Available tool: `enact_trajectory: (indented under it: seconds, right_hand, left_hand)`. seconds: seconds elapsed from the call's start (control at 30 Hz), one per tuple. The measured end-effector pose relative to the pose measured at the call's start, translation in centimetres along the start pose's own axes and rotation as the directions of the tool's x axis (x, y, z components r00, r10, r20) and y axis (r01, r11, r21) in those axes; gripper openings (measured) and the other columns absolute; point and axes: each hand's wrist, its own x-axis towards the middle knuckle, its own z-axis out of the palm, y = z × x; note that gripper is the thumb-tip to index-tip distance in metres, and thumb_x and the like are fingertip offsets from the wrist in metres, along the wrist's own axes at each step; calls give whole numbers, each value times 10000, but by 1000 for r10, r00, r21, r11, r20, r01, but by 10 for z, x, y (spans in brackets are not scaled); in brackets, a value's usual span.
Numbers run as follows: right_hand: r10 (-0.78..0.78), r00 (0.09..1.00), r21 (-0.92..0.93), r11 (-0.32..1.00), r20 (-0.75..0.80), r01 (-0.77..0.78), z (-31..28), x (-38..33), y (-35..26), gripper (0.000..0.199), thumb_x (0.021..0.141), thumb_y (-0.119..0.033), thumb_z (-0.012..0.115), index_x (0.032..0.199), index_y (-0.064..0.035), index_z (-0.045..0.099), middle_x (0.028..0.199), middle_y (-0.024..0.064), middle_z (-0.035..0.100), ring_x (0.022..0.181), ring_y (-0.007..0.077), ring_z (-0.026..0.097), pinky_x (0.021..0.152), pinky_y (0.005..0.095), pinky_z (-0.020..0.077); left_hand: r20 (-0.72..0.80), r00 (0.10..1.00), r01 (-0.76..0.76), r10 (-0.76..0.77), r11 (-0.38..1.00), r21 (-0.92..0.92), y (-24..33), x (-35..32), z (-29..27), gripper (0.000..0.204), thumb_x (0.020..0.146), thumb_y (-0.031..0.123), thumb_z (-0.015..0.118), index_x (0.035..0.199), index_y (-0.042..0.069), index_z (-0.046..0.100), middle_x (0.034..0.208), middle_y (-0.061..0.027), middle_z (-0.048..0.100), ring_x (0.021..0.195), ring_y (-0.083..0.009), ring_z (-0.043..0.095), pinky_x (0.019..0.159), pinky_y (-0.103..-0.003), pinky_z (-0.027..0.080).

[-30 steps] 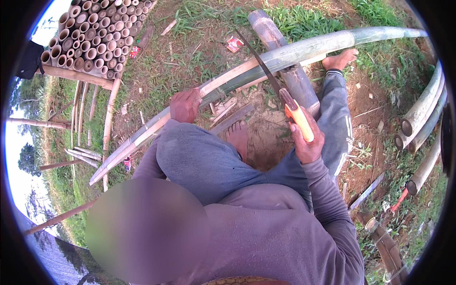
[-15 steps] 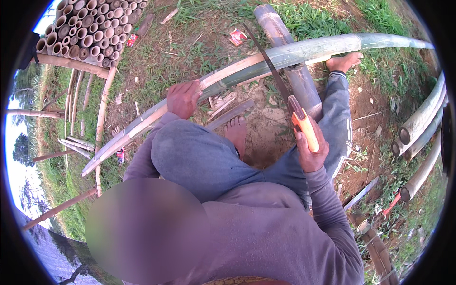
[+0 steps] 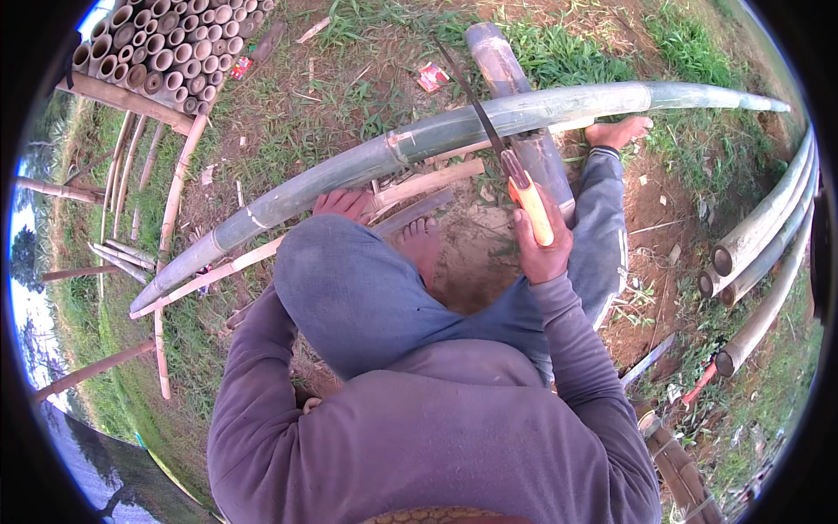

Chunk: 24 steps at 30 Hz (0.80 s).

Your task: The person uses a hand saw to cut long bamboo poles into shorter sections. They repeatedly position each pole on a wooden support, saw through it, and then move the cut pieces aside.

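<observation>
Work is carried out outdoors on ground (image 3: 480,271) of brown bare soil, with green grass (image 3: 572,57) spread across the top of the frame and along its right side. A thick, grey-brown bamboo log (image 3: 499,57) is laid on the soil in the upper middle, and across it a long green bamboo pole (image 3: 441,133) is rested, stretched from the lower left to the upper right. Just below the pole, near the centre, a pale split bamboo length (image 3: 436,182) is seen. The right hand (image 3: 546,240), right of centre, is closed around the handle of an orange-handled handsaw (image 3: 513,170); its dark blade is crossed in front of the pole, though whether the two are touching cannot be told. The left hand (image 3: 344,203) is placed at the pole's lower edge, left of centre; it is partly hidden by the knee of the blue trousers (image 3: 375,279), so how far it is closed cannot be told. At the upper left, a bamboo-railed rack (image 3: 131,100) is packed with short, pale, round bamboo tubes (image 3: 162,59), stacked with their ends showing. At the right edge, greyish bamboo poles (image 3: 759,227) are laid.
</observation>
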Motion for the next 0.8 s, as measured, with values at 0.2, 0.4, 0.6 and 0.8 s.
enact_trajectory:
  seconds: [0.2, 0.4, 0.6, 0.8]
  right_hand:
    - [47, 998, 23, 999, -34, -46, 9, -1, 0, 503, 965, -63, 768, 1434, 32, 613, 1322, 187, 737, 1182, 227, 738, 999, 360, 586]
    - [74, 997, 23, 997, -16, -74, 17, 6, -8, 485, 981, -67, 754, 1430, 47, 611, 1320, 184, 733, 1171, 211, 727, 1007, 347, 573]
    - [205, 979, 89, 975, -19, -203, 22, 8, -7, 464, 1004, -74, 734, 1426, 71, 608, 1320, 183, 726, 1169, 211, 713, 1011, 342, 569]
    - [228, 973, 137, 964, 27, -230, -32, -75, -60, 493, 1035, -115, 717, 1454, 94, 565, 1334, 181, 701, 1194, 218, 697, 993, 334, 587]
  left_hand:
    - [-269, 962, -61, 51, 998, -29, 18, 41, 0, 881, 834, 421, 877, 1598, 220, 487, 1479, -116, 530, 1436, -333, 441, 1182, -497, 369]
    - [24, 989, 147, -147, 989, -19, 4, 106, -21, 1016, 764, 413, 931, 1599, 215, 387, 1366, -152, 609, 1273, -390, 625, 1063, -537, 504]
    - [140, 972, 207, -191, 972, -112, 5, 122, -41, 982, 759, 336, 918, 1571, 189, 385, 1327, -180, 648, 1229, -414, 665, 1012, -566, 540]
    - [65, 981, 190, -182, 971, -144, -3, 112, -30, 941, 774, 287, 904, 1556, 202, 388, 1318, -185, 653, 1235, -416, 665, 1017, -573, 540]
